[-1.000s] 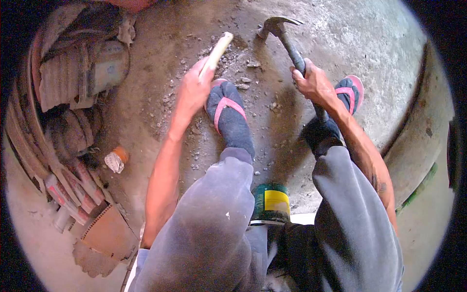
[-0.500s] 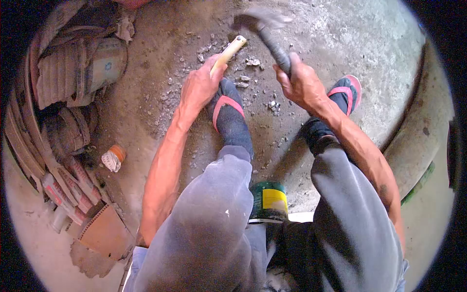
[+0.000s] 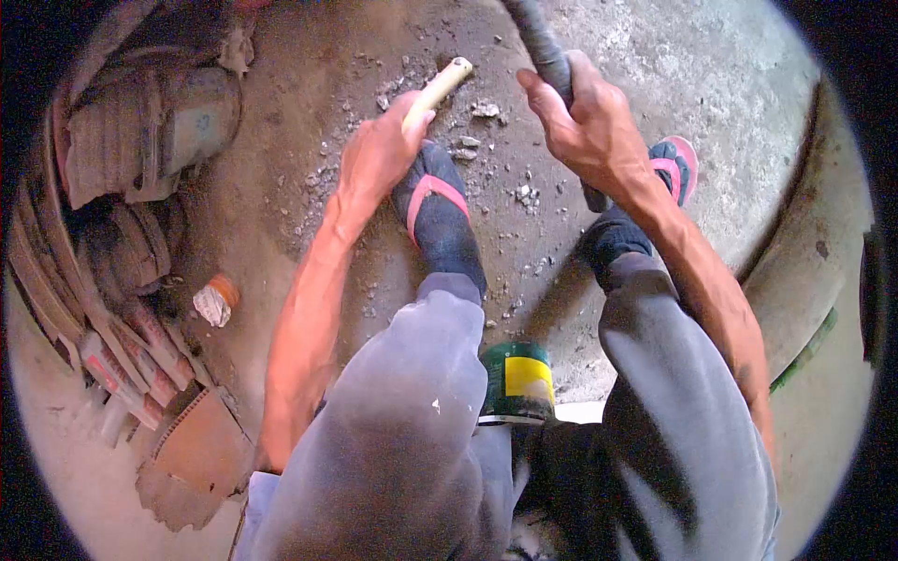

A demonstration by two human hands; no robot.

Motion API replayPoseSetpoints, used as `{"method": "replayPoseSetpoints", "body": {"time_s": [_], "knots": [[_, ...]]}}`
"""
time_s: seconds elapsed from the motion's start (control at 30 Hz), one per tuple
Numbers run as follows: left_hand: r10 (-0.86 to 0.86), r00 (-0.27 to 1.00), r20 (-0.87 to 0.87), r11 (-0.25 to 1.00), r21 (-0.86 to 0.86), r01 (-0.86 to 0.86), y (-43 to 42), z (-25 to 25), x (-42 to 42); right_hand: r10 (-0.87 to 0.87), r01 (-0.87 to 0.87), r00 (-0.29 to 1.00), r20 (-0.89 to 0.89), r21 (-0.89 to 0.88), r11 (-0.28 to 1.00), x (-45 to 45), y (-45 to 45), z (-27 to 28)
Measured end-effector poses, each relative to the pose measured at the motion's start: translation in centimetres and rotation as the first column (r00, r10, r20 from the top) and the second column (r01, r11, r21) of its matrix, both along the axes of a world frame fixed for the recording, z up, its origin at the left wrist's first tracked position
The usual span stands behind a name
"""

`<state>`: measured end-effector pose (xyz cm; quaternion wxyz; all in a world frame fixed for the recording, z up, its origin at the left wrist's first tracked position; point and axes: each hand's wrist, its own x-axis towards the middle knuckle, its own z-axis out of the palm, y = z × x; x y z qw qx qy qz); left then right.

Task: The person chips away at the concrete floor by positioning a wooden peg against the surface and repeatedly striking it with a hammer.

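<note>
Two sandals (image 3: pixel 430 183), one pale rod (image 3: pixel 438 93), one handle (image 3: pixel 541 45), one green tin (image 3: pixel 517 381).

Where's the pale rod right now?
In the head view, the pale rod is at top centre, gripped in the left hand, exposed end angled up and right, just beyond the left foot, loose rubble showing nearby.

So both arms are reaching out in front, slanting inward. The long bare left forearm (image 3: pixel 304 318) runs up to a fairly straight wrist (image 3: pixel 346 220), and the bare left hand (image 3: pixel 379 154) is curled tight in a grip, back of it facing up (most fingers are tucked out of sight). The bare right forearm (image 3: pixel 702 280) angles in from the other side, with the bare right hand (image 3: pixel 603 126) clenched too, thumb (image 3: pixel 544 98) pointing forward, the two hands well apart.
</note>
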<state>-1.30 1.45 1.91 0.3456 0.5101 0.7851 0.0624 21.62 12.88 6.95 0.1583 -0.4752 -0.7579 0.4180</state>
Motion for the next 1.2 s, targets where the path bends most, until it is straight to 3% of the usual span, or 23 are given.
{"method": "replayPoseSetpoints", "body": {"time_s": [0.03,0.1,0.13,0.2,0.33,0.43,0.47,0.5,0.6,0.63,0.77,0.93,1.07,1.1,1.2], "knots": [[-0.049,0.994,-0.093,0.992,0.112,0.06,-0.3,-0.2,0.1,-0.012,0.012,0.999,-0.042,0.009,1.0,-0.1,0.0,-0.2],[-0.033,0.998,-0.054,0.999,0.036,0.035,0.1,0.1,-0.1,-0.03,0.033,0.993,-0.117,0.026,0.999,0.5,-0.6,-1.7],[-0.021,0.999,-0.035,1.0,0.0,0.021,0.4,0.2,-0.2,0.073,-0.073,0.997,0.003,0.054,0.996,1.4,-0.8,-2.9],[-0.066,0.993,-0.098,0.997,0.023,0.068,0.7,0.1,-0.1,0.273,-0.247,0.934,0.23,-0.134,0.96,2.0,-0.1,-4.5],[-0.194,0.958,-0.213,0.978,0.032,0.205,1.3,0.6,0.1,0.163,-0.064,0.935,0.316,-0.302,0.951,3.2,-1.3,-4.3],[-0.319,0.894,-0.313,0.948,-0.095,0.305,3.4,3.6,0.4,0.143,0.013,0.935,0.326,-0.433,0.901,4.3,-1.3,-4.1],[-0.364,0.865,-0.345,0.931,-0.136,0.338,3.9,4.6,0.4,0.135,0.02,0.933,0.334,-0.422,0.906,4.6,-1.4,-4.2],[-0.302,0.902,-0.309,0.953,-0.133,0.273,4.4,5.7,0.4,0.129,0.024,0.931,0.341,-0.411,0.911,4.7,-1.4,-4.4],[-0.167,0.981,-0.104,0.984,0.047,0.172,4.4,5.1,-1.9,0.132,0.025,0.927,0.351,-0.408,0.913,4.8,-1.4,-4.7],[-0.134,0.989,-0.058,0.991,0.022,0.135,4.4,5.5,-1.8,0.136,0.025,0.924,0.358,-0.413,0.911,4.9,-1.4,-4.6],[-0.105,0.994,0.031,0.99,0.094,0.101,2.1,0.2,-2.5,0.154,-0.014,0.931,0.331,-0.387,0.922,4.7,-1.2,-3.5],[-0.071,0.997,0.0,0.997,0.007,0.071,1.3,0.4,-1.4,0.061,-0.009,0.978,0.2,-0.252,0.968,3.5,-0.5,-0.5],[-0.121,0.992,-0.042,0.992,0.031,0.122,1.8,0.4,-1.2,-0.122,0.115,0.991,-0.053,-0.109,0.987,1.2,0.0,1.0],[-0.132,0.99,-0.043,0.99,0.036,0.134,2.0,0.4,-1.3,-0.147,0.143,0.988,-0.044,-0.088,0.986,0.7,-0.2,0.8],[-0.099,0.994,-0.036,0.993,-0.067,0.097,2.6,1.4,-1.0,-0.05,0.049,0.999,-0.014,-0.059,0.997,0.8,-1.3,-3.5]]}}
